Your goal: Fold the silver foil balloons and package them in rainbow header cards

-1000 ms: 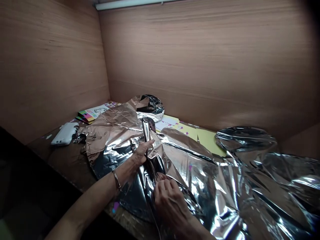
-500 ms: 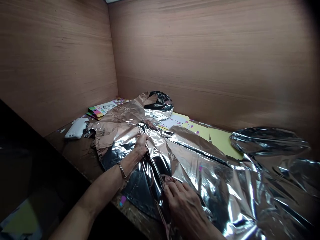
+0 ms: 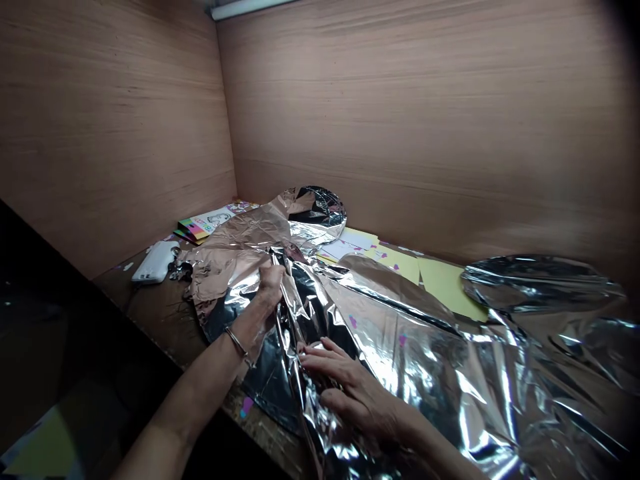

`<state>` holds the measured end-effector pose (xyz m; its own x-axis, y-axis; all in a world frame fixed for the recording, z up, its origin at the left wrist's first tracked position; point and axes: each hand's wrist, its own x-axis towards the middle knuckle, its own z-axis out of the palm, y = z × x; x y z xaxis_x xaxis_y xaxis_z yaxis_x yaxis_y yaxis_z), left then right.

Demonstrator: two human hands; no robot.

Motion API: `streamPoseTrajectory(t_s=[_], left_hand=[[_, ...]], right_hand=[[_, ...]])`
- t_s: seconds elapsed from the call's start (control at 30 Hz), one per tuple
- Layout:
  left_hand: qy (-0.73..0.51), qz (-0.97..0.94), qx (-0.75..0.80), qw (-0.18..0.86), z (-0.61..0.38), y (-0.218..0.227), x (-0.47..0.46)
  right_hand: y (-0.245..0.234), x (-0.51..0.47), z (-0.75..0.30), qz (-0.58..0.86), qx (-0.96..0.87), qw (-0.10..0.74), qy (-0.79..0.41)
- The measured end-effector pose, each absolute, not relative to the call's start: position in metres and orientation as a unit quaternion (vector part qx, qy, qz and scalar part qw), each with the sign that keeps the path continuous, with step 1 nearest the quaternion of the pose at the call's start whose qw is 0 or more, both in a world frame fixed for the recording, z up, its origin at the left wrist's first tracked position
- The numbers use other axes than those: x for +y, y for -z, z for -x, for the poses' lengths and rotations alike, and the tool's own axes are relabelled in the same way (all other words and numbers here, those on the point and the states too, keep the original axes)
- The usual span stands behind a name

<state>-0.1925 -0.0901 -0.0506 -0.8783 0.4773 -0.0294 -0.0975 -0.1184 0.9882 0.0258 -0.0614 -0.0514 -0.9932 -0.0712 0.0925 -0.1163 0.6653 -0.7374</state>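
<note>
Foil sheet (image 3: 415, 393): left hand (image 3: 271, 283) pinching, right hand (image 3: 353, 390) now spread flat.

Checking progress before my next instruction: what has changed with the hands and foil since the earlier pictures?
The right hand has uncurled from its pinch and now lies spread on the foil. The left hand has shifted slightly left, still gripping the fold. The yellow papers and white case stayed put.
</note>
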Motion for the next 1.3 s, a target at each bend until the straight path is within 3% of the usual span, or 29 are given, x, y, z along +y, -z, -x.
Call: streamPoseTrajectory(t_s=[0.13,0.23,0.3,0.43,0.6,0.9,1.1,1.3], left_hand=[[-0.654,-0.289,0.699,0.026,0.191,0.031,-0.094],[-0.368,-0.634,0.679,-0.045,0.165,0.041,-0.096],[-0.194,-0.751,0.63,-0.017,0.15,0.056,-0.096],[-0.016,-0.754,0.653,0.071,0.148,0.079,-0.095],[-0.026,-0.747,0.655,0.115,0.157,0.079,-0.088],[-0.212,-0.779,0.573,0.143,0.168,0.038,-0.149],[-0.111,-0.833,0.498,0.213,0.163,0.041,-0.24],[-0.052,-0.849,0.511,0.121,0.147,0.061,-0.251]], right_hand=[[0.054,-0.065,-0.025,-0.075,-0.921,0.018,-0.382],[0.051,-0.071,-0.025,-0.085,-0.944,0.003,-0.32],[0.05,-0.075,-0.026,-0.082,-0.952,-0.008,-0.294],[0.053,-0.076,-0.027,-0.081,-0.954,-0.025,-0.286],[0.059,-0.075,-0.027,-0.084,-0.956,-0.016,-0.28],[0.06,-0.104,-0.034,-0.01,-0.943,-0.017,-0.332],[0.075,-0.131,-0.045,0.091,-0.849,0.079,-0.515],[0.08,-0.131,-0.048,0.137,-0.774,0.096,-0.611]])
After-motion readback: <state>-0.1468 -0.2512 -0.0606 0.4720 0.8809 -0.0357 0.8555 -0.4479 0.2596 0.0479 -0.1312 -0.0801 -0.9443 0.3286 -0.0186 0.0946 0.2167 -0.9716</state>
